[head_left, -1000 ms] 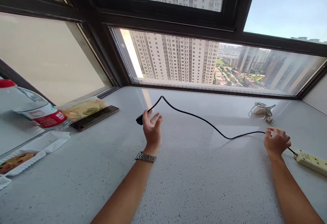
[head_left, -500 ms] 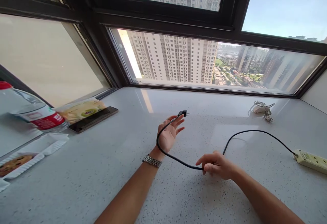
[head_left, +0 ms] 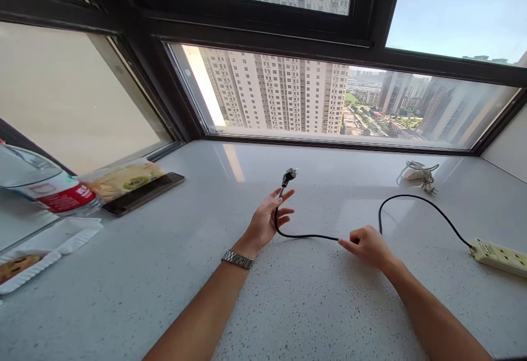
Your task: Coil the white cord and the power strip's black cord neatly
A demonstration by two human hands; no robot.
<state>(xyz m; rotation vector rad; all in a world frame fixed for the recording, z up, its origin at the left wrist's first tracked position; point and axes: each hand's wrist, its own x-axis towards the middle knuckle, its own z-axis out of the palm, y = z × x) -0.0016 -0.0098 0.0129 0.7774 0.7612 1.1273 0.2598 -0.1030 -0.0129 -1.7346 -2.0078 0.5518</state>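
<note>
My left hand (head_left: 265, 219), with a metal watch on its wrist, pinches a black power cord (head_left: 307, 235) just below its plug (head_left: 290, 175). The plug points up, its metal pins toward the right. My right hand (head_left: 368, 245) is closed around the same cord farther along. Between the hands the cord dips and runs almost level. Beyond my right hand it arches up and over to a cream power strip (head_left: 500, 256) at the right edge, which is partly cut off.
A bundled white cable (head_left: 422, 175) with a plug lies at the back right. On the left are a smartphone (head_left: 144, 193), a yellow packet (head_left: 123, 178), a clear bottle (head_left: 66, 193) and a white tray (head_left: 80, 234) with a cookie (head_left: 18, 267). Windows (head_left: 272, 92) rise behind the speckled counter (head_left: 296, 306).
The plug has tilted upright in my left hand. My right hand has slid right and away from me along the cord, and the stretch between the hands hangs less deeply.
</note>
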